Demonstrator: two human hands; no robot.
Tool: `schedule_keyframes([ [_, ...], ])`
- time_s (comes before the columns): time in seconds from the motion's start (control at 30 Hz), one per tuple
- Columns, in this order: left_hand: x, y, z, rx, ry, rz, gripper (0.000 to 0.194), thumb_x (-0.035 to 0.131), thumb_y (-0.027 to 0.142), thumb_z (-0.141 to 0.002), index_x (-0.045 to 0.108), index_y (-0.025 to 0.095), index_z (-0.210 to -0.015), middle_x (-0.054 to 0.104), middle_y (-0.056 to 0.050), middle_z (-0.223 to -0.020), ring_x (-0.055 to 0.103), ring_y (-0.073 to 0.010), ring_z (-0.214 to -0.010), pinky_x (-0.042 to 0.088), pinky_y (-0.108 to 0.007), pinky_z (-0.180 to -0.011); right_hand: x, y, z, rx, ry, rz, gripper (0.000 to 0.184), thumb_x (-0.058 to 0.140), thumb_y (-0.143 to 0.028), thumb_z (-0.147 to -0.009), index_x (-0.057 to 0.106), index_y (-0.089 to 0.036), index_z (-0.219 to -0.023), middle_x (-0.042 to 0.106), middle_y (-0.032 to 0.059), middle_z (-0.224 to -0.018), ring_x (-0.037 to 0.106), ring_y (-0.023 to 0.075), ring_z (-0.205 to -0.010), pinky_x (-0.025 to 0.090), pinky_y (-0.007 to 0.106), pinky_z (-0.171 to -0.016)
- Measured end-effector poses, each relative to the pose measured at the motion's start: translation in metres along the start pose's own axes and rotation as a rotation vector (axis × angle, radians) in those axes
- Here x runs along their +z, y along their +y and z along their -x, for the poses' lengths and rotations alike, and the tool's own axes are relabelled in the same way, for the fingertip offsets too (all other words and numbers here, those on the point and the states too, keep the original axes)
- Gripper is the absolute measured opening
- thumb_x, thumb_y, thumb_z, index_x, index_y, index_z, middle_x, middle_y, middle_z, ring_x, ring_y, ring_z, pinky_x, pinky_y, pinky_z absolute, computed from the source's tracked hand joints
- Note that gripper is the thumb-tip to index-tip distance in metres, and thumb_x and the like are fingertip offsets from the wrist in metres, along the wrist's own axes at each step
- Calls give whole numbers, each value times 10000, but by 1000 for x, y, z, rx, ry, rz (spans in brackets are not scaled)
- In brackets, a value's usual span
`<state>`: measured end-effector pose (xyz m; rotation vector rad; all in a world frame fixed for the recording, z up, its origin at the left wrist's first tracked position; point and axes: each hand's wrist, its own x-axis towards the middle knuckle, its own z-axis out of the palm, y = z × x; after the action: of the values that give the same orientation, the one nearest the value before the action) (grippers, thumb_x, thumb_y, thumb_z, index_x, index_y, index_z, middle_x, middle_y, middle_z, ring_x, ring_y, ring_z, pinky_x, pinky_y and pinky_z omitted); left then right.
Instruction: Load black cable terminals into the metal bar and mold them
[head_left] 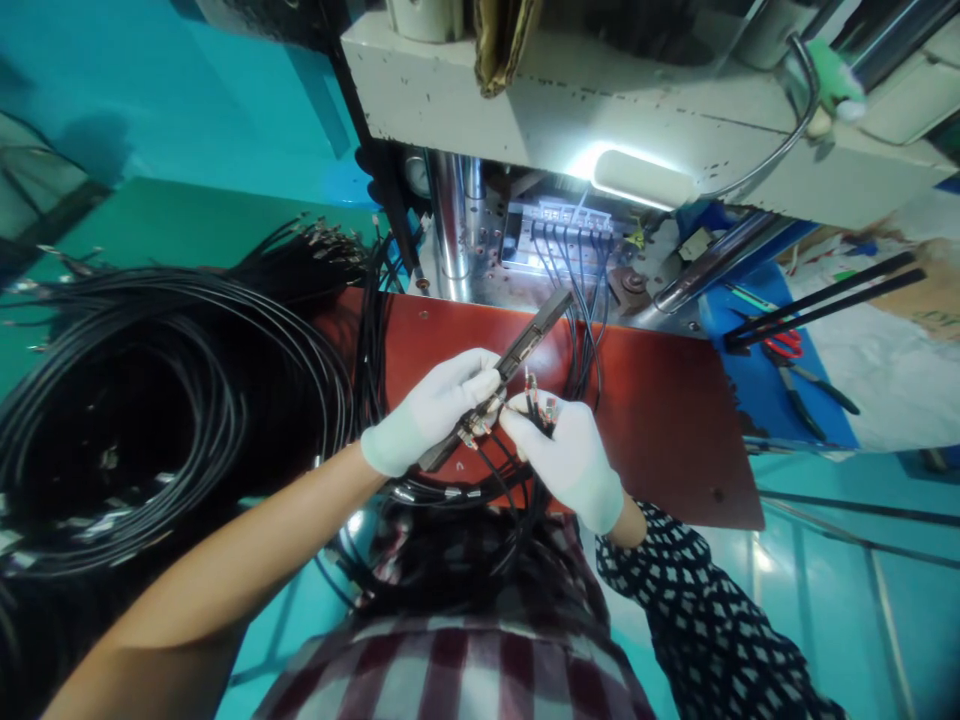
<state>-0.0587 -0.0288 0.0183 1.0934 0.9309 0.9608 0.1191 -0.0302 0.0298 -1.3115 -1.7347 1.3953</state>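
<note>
My left hand (430, 412), in a white glove, is closed round a long black bar-shaped holder (525, 345) that slants up to the right over a reddish-brown board (660, 420). My right hand (566, 455), also gloved, pinches a small bunch of thin black cables with metal tips (538, 388) right beside the lower part of the holder. The cable ends stick up between the fingers. The two hands touch at the fingertips.
A big coil of black cables (165, 400) lies to the left, more cables in my lap. Behind the board stands a lit press machine (570, 235) with cables plugged into its fixture. Red-handled pliers (787, 345) and black rods lie on a blue surface at right.
</note>
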Motion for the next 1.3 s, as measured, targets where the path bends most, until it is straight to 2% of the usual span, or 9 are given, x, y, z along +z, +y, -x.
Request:
schedule_keyframes([
  [0.13,1,0,0,9,-8,-9,344,550,476,-942,530,135,-981,508,6,-753,452,-77,-570,425,-173,-463,1,1,-5,22,-102,-91,244,532,-315,-922,581,-188,-720,519,-53,-538,458,101,-517,408,245,-577],
  [0.27,0,-1,0,5,11,-36,364,553,492,-935,546,132,-987,517,-7,-799,446,-79,-589,418,-176,-468,4,0,-7,62,-42,-115,217,624,-363,-877,623,-179,-763,519,-62,-553,438,96,-516,401,252,-587],
  [0.57,4,-4,1,46,13,-95,347,515,496,-951,531,149,-973,527,-3,-808,466,-95,-607,421,-213,-537,6,10,-9,65,-104,-201,334,584,-344,-893,500,-192,-608,508,-44,-548,450,110,-544,367,263,-560],
  [0.73,9,-8,2,152,162,-572,254,523,426,-955,540,187,-1040,608,-22,-883,572,-164,-742,471,-287,-704,7,12,-9,49,-94,-76,328,543,-331,-907,474,-196,-617,505,-42,-568,437,112,-558,360,273,-578],
  [0.8,9,-8,1,171,181,-639,235,529,401,-955,542,193,-1062,628,-31,-925,599,-179,-792,483,-305,-755,8,15,-8,38,-71,-72,302,547,-361,-915,519,-192,-667,566,-29,-616,493,123,-596,398,278,-620],
  [0.93,4,-4,-1,71,107,-290,295,517,475,-955,502,188,-1021,518,25,-731,502,-111,-540,464,-240,-499,11,19,-7,54,146,-259,203,673,-346,-831,571,-208,-938,646,-28,-769,569,130,-683,454,265,-669],
  [1.03,1,-1,-2,45,77,-126,337,557,505,-930,485,183,-1000,478,34,-712,468,-91,-507,437,-208,-419,10,17,-4,66,280,-285,157,633,-329,-869,580,-208,-953,625,-44,-674,529,109,-576,433,247,-599],
  [1.2,-2,-1,-1,11,13,-50,322,570,481,-931,492,171,-964,498,23,-744,474,-77,-539,447,-185,-448,0,12,0,6,158,-230,281,523,-413,-965,690,-188,-939,540,-57,-469,487,105,-453,427,248,-562],
  [1.3,-2,-1,-1,-9,-28,-19,344,569,495,-926,504,161,-969,518,11,-767,478,-77,-542,443,-188,-458,-5,11,-2,40,22,-230,314,543,-396,-941,669,-181,-750,545,-44,-447,470,97,-438,425,247,-558],
])
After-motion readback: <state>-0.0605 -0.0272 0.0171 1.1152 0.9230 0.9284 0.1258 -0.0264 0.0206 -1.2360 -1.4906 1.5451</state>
